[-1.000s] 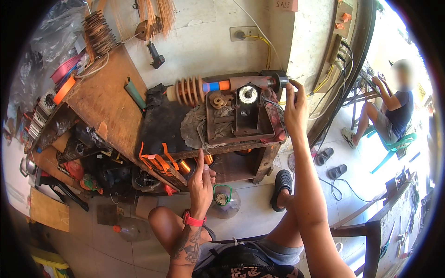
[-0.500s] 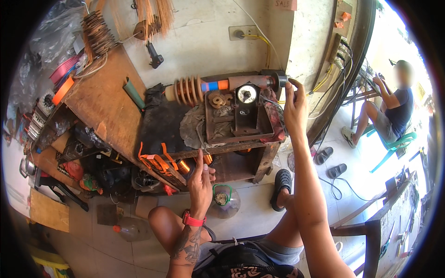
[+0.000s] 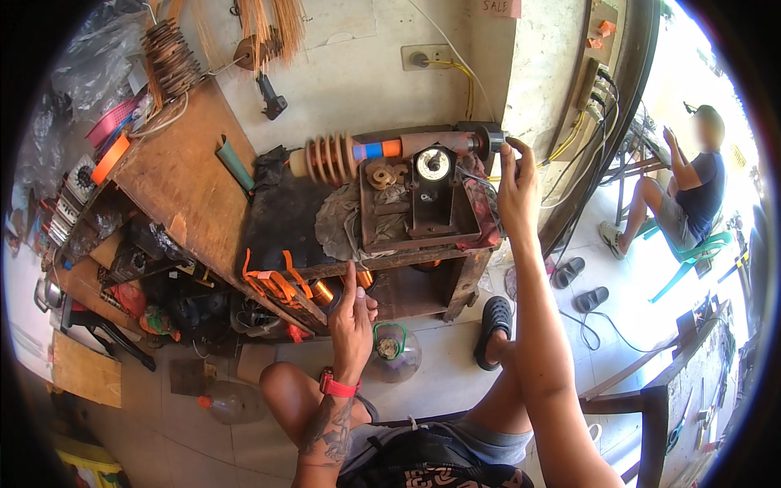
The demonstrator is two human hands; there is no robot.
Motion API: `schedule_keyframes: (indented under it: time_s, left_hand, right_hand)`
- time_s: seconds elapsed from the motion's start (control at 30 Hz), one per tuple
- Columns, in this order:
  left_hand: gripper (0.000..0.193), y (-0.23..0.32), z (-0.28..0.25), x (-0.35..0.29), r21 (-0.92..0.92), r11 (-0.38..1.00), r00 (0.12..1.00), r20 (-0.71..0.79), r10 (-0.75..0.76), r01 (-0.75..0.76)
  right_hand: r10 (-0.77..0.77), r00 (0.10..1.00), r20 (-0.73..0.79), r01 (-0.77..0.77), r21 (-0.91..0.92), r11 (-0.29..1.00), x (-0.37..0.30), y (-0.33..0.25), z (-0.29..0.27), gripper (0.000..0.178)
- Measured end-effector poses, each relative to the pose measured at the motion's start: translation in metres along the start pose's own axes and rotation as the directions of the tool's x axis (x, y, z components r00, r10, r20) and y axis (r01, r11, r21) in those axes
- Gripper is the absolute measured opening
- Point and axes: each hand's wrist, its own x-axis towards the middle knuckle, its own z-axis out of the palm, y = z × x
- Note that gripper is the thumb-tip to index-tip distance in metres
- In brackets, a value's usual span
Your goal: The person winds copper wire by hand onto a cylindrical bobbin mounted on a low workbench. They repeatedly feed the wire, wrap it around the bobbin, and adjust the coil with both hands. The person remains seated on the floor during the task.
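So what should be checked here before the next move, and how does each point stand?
1. Right hand at the dark knob: ok, fingertips are at its edge.
2. Left hand apart from the ribbed brown former: ok, it is held lower, nearer the body.
3. Round white dial uncovered: ok, its face shows.
4. Crumpled grey cloth well away from the metal frame: not ok, it lies right beside it.
5. Fine wire in the left hand: cannot tell, too small to see.
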Motion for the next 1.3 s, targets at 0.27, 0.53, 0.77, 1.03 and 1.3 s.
schedule_keyframes:
  time_s: [0.27,0.53,0.77,1.03,1.3]
  left_hand:
    - [0.051,-0.002,-0.001,0.0,0.048,0.999,1.0,-0.003,0.027,-0.026]
    - [0.051,-0.002,0.002,-0.001,-0.01,1.0,1.0,-0.002,0.02,-0.02]
    - [0.052,0.0,0.001,-0.001,-0.056,0.998,1.0,-0.009,-0.012,0.012]
    - [0.053,0.001,0.001,-0.001,-0.024,1.0,1.0,-0.003,0.009,-0.009]
    - [0.054,-0.001,-0.003,0.0,0.136,0.987,0.996,-0.021,0.092,-0.088]
  right_hand:
    - [-0.01,1.0,0.008,0.009,0.026,1.0,-0.001,0.003,0.003,0.04]
    - [-0.087,0.996,0.029,0.081,0.183,0.98,-0.003,-0.008,0.011,0.048]
    - [-0.073,0.994,0.083,0.049,0.263,0.964,-0.011,-0.017,0.024,0.047]
    - [-0.104,0.995,0.01,0.102,0.138,0.985,-0.01,-0.018,0.025,0.041]
    - [-0.093,0.996,0.008,0.092,0.126,0.988,-0.004,-0.019,0.025,0.037]
